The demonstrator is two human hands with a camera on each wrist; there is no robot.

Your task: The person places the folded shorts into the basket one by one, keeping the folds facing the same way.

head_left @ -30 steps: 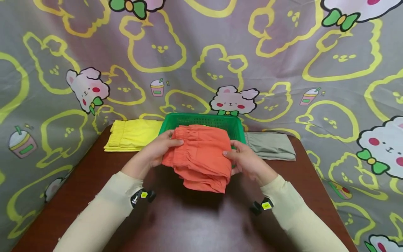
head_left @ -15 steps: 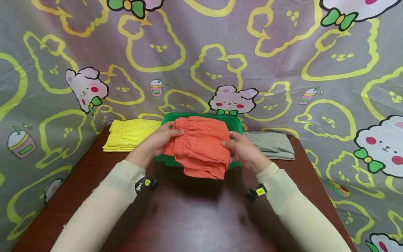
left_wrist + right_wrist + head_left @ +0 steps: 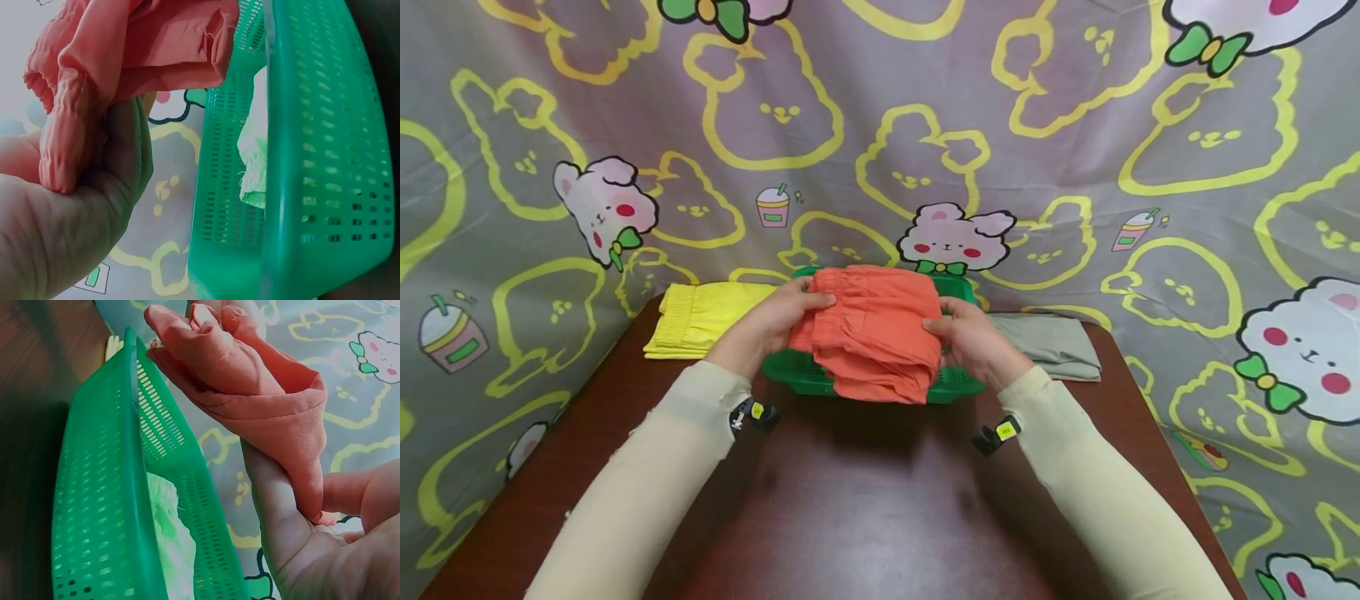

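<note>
Folded orange shorts (image 3: 872, 325) with a gathered elastic waistband hang between both hands, over the green basket (image 3: 805, 379) in the head view. My left hand (image 3: 778, 321) grips the waistband side, thumb on top and fingers beneath. On the other side my right hand (image 3: 973, 337) pinches the folded edge, thumb above. Both wrist views show the shorts held above the rim of the perforated basket. Inside the basket lies a light green cloth (image 3: 255, 150), seen also in the right wrist view as a pale green garment (image 3: 172, 534). The shorts hide most of the basket's inside in the head view.
Folded yellow shorts (image 3: 700, 321) lie on the brown table (image 3: 865, 517) left of the basket. A folded grey garment (image 3: 1048, 346) lies to its right. Behind the table hangs a patterned curtain (image 3: 850, 150).
Both hands have carried the orange shorts forward, away from the body, from in front of the basket to over it. The hold of both hands stays the same.
</note>
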